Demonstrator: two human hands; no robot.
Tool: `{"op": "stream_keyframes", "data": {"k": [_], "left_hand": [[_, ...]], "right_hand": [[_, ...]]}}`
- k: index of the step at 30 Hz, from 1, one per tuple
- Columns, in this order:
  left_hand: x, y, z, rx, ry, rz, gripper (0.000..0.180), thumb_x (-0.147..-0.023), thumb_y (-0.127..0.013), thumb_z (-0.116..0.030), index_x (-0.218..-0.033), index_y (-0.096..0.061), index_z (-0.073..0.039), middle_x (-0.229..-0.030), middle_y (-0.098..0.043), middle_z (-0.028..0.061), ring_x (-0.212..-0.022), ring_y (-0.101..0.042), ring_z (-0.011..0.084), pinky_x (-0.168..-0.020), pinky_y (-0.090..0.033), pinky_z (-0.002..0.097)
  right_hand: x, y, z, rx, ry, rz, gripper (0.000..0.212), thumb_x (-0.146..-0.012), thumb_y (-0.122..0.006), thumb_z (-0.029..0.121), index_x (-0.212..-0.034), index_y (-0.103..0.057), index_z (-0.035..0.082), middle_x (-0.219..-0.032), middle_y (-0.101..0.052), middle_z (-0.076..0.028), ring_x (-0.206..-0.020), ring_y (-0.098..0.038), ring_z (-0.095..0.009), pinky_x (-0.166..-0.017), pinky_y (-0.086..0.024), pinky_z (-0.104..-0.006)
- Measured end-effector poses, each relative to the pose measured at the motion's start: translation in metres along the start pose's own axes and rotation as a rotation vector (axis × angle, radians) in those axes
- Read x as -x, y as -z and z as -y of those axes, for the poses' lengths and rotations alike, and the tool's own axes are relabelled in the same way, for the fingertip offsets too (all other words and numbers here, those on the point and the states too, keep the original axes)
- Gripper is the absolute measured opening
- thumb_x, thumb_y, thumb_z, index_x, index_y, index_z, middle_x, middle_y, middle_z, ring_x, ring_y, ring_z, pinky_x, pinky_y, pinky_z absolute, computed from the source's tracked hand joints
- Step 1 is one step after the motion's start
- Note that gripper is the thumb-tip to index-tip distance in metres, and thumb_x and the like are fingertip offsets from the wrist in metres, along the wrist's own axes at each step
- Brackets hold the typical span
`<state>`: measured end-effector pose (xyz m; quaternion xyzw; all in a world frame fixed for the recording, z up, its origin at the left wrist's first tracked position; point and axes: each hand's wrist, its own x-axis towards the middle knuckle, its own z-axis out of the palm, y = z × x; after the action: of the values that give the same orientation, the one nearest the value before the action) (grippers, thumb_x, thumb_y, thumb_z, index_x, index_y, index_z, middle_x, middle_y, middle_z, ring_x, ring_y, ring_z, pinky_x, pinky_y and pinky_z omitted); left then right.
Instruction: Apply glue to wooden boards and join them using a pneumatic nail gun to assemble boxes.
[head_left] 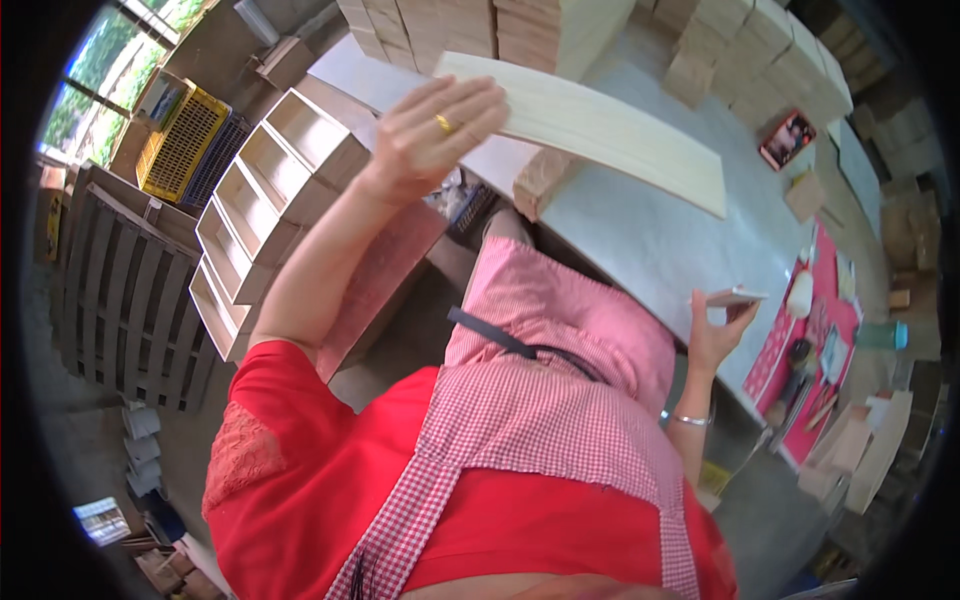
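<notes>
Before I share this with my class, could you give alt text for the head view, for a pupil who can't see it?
The left hand touches one end of a long pale board over a grey table, while the right hand holds a small flat piece. The person wears a red top and checked apron; open boxes stand at left.

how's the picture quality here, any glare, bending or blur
Head view: the window at upper left is bright and partly washed out; head view: the fisheye bows the slatted rack and leaves the corners black; head view: the tabletop has a pale sheen; head view: the left hand and pale board read clearly, though fine grain is hard to make out.
</notes>
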<state>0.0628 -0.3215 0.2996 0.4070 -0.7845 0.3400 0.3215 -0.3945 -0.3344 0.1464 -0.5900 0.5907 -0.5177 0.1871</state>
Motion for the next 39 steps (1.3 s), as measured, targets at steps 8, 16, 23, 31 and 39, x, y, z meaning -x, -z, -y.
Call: {"op": "stream_keyframes", "data": {"k": [8, 16, 23, 31, 39], "left_hand": [[0.041, -0.045, -0.036, 0.172, 0.074, 0.552, 0.048, -0.094, -0.059, -0.04, -0.133, -0.058, -0.011, -0.146, -0.052, 0.004, -0.144, -0.036, 0.0248, -0.118, -0.028, 0.0486], [0.03, -0.053, -0.061, 0.156, 0.128, 0.512, 0.063, -0.09, -0.064, -0.046, -0.142, -0.052, -0.012, -0.154, -0.043, 0.0034, -0.149, -0.027, 0.0254, -0.12, -0.022, 0.0496], [0.005, -0.057, -0.115, 0.27, 0.106, 0.422, 0.073, -0.082, -0.073, -0.048, -0.139, -0.054, -0.007, -0.15, -0.048, 0.0056, -0.148, -0.03, 0.027, -0.118, -0.026, 0.0522], [-0.033, -0.072, -0.238, 0.862, 0.138, 0.484, 0.078, -0.078, -0.078, -0.045, -0.141, -0.051, -0.009, -0.15, -0.045, 0.0119, -0.148, -0.029, 0.0335, -0.118, -0.026, 0.0556], [-0.041, -0.086, -0.245, 1.323, 0.618, 0.732, 0.063, -0.083, -0.076, -0.034, -0.137, -0.055, -0.008, -0.126, -0.062, 0.0137, -0.135, -0.045, 0.0346, -0.105, -0.037, 0.0541]], "right_hand": [[0.026, 0.021, -0.007, 0.042, -0.033, 0.064, 0.099, -0.077, -0.086, 0.013, -0.151, -0.022, -0.005, -0.143, -0.045, -0.022, -0.135, -0.044, -0.029, -0.114, -0.034, -0.04], [0.025, 0.029, -0.01, -0.088, -0.034, 0.236, 0.098, -0.074, -0.083, 0.013, -0.149, -0.023, -0.005, -0.145, -0.042, -0.021, -0.136, -0.041, -0.03, -0.111, -0.037, -0.0406], [0.022, 0.037, 0.041, -0.67, -0.148, 0.503, 0.1, -0.072, -0.081, 0.018, -0.151, -0.023, -0.001, -0.147, -0.041, -0.025, -0.139, -0.041, -0.031, -0.113, -0.035, -0.0439], [0.023, 0.047, 0.051, -0.842, -0.111, 0.589, 0.097, -0.075, -0.08, 0.02, -0.151, -0.023, 0.0, -0.149, -0.04, -0.025, -0.14, -0.04, -0.033, -0.113, -0.036, -0.0472], [0.035, 0.031, 0.04, -0.709, -0.166, 0.481, 0.069, -0.084, -0.079, 0.014, -0.14, -0.042, -0.002, -0.133, -0.056, -0.013, -0.12, -0.056, -0.02, -0.09, -0.052, -0.031]]}}
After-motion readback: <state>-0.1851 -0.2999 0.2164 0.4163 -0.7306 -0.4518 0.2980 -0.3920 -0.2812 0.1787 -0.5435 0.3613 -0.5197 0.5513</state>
